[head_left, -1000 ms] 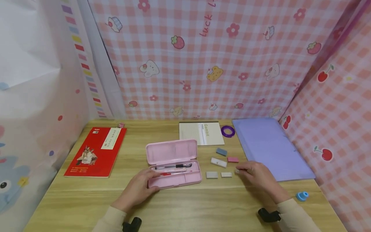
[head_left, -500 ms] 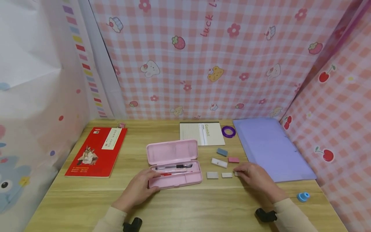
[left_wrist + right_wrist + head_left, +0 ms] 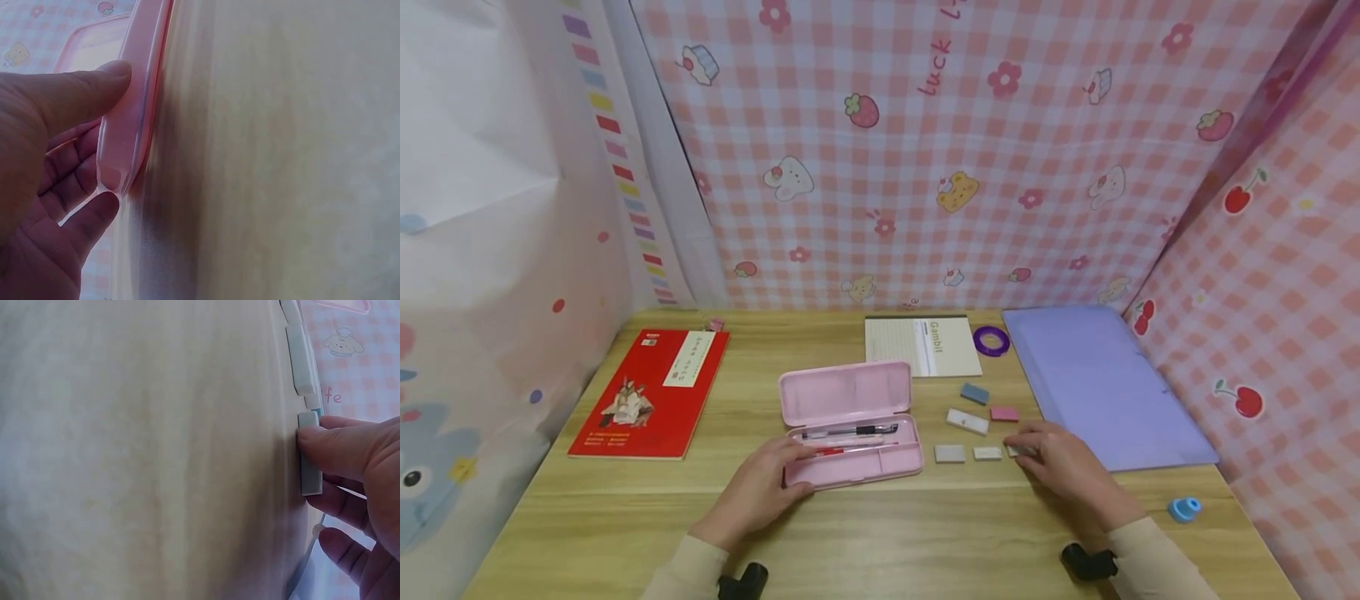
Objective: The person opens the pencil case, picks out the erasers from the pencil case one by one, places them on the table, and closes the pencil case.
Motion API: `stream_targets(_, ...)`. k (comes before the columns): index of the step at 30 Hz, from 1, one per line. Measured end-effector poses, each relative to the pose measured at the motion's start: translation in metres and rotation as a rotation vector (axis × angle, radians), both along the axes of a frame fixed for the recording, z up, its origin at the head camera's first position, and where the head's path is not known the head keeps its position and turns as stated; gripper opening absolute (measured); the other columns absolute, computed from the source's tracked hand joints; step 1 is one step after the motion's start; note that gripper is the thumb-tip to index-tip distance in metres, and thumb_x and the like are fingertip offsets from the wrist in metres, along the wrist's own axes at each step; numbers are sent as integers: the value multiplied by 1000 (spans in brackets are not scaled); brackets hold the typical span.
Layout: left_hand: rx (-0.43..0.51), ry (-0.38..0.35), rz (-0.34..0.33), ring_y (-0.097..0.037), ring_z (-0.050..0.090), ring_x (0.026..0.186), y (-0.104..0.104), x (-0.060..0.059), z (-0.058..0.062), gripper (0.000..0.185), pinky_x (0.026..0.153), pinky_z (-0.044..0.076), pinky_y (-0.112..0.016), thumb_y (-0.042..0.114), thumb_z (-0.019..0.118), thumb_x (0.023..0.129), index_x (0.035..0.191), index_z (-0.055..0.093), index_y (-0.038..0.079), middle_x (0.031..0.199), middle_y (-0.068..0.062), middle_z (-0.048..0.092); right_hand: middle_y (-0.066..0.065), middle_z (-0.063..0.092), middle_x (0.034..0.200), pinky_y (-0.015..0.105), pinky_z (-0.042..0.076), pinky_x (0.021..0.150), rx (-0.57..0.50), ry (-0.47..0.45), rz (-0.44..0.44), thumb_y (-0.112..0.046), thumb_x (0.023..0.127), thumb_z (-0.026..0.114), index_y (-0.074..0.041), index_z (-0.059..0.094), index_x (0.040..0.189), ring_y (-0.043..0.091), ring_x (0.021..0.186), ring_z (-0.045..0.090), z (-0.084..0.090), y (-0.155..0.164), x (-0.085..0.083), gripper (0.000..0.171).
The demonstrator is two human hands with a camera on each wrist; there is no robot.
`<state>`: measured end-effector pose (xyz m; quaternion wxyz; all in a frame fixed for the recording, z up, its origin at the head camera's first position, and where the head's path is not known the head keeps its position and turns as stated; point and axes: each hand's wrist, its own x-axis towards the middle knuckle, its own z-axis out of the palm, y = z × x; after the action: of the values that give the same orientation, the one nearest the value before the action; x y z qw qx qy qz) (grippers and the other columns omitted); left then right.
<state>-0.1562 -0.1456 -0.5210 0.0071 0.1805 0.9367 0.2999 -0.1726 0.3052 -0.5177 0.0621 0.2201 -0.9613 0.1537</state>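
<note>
My left hand (image 3: 760, 483) grips the left end of a pink pencil case (image 3: 845, 393), whose lid stands tipped back. In the left wrist view the thumb presses the front wall of the case (image 3: 128, 119). A black-capped pen (image 3: 872, 429) and a red pen (image 3: 831, 451) lie inside. My right hand (image 3: 1063, 462) pinches a small whitish eraser (image 3: 310, 478), thumb on its near side, low at the tabletop. Left of it, a small white eraser (image 3: 987, 453) and a grey-white eraser (image 3: 950, 453) form a row with it. The hand partly hides the pinched eraser in the head view.
Behind the row lie a longer white eraser (image 3: 967, 421), a pink eraser (image 3: 1004, 414) and a blue one (image 3: 974, 393). Farther back are a notepad (image 3: 895, 346), purple tape roll (image 3: 977, 350) and lilac folder (image 3: 1097, 383). A red book (image 3: 655, 408) lies left, a blue sharpener-like piece (image 3: 1185, 509) right.
The right hand has shifted slightly left with the eraser, bringing it closer to the small white eraser in the row. My left hand stays on the pencil case.
</note>
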Motion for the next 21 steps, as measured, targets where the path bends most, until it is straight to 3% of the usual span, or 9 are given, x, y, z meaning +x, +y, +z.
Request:
stream_targets(6,-22,35,-4,-23,54,115,1,2,4,48,99,46,-44,23,83,75,121,68,16,126,-5,60,8,66,113,48,51,88,-11,27,34,-19,82,77,-13,70,117,29,105,61,16,-10,-8,36)
stream_targets(10,-30,130,-11,-21,57,107,-3,-3,17,51,93,50,-42,25,83,75,122,66,13,121,-4,60,9,64,113,43,55,80,-44,47,81,-22,82,77,-11,66,123,24,95,63,34,-34,-18,43)
stream_targets(16,-30,270,7,-28,45,121,-13,-25,43,68,97,47,-49,26,82,77,135,53,7,133,-13,49,12,54,132,48,46,98,-16,-3,126,-34,86,73,-14,52,138,30,117,54,56,-80,-40,60)
stream_targets(21,-123,236,6,-35,37,130,-20,-44,54,92,101,42,-54,37,82,76,148,34,7,145,-17,37,12,39,148,48,34,109,5,-37,174,-40,85,72,-13,36,149,31,134,38,60,-110,-61,77)
